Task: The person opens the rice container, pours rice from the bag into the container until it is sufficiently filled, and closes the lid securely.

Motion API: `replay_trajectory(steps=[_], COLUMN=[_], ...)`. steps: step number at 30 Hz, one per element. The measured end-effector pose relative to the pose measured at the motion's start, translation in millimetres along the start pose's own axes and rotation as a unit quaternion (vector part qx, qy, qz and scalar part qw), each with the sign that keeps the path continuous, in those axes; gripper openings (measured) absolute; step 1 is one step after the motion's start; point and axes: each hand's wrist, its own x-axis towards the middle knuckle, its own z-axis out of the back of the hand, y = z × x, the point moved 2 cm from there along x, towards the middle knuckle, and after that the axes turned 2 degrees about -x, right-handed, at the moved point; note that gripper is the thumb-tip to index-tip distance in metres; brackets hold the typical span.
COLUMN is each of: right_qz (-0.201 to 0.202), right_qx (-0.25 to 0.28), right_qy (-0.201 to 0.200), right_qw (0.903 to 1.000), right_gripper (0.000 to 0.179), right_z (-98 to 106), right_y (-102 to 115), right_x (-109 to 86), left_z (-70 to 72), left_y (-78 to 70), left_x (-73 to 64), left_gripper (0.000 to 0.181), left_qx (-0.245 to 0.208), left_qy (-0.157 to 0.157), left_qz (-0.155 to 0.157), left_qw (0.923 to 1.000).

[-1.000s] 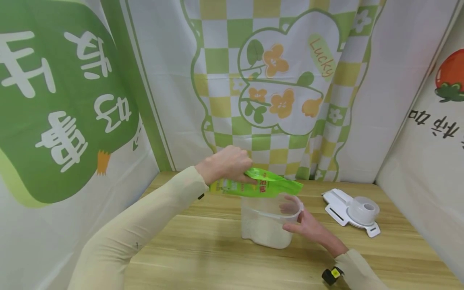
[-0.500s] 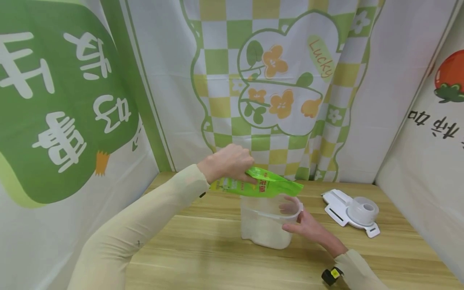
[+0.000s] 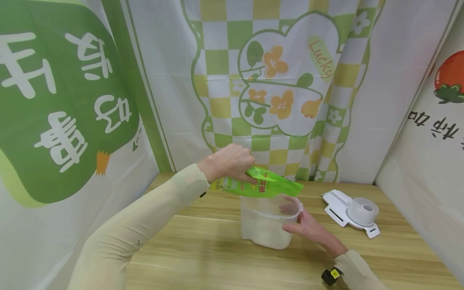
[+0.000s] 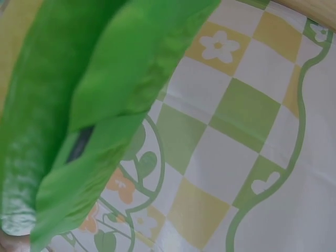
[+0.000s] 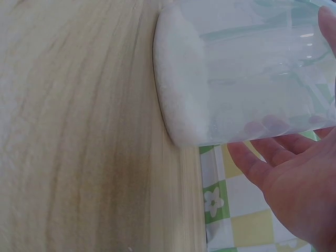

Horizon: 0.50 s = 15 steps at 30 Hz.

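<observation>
My left hand grips a bright green plastic bag with printed lettering, tipped on its side over the mouth of a clear plastic storage container. Green plastic fills the left part of the left wrist view. The container stands upright on the table, and white grains that look like rice lie in its lower part. My right hand holds the container by its right side near the rim, thumb in front and fingers behind. In the right wrist view, fingertips show through the clear wall. The bag hides the container's back rim.
On the wooden table, to the right, lies a white lid with a clear round cup on it. Printed cloth curtains enclose the table at the back and both sides.
Almost nothing differs. Both hands, the bag and the container hold their places; the left hand has shifted only very slightly.
</observation>
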Motion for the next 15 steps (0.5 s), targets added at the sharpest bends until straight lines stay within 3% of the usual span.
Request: replay_trajectory(steps=[15], right_qz=[0.001], right_qx=[-0.003], right_qy=[-0.006], right_qw=[1.0000], right_gripper=[0.080], right_z=[-1.2], right_y=[-1.5], right_x=[0.9], left_z=[0.5], left_y=[-0.6], left_x=[1.2], left_gripper=[0.063], left_qx=[0.014], left_qy=[0.005], left_qz=[0.000], left_qw=[0.9999])
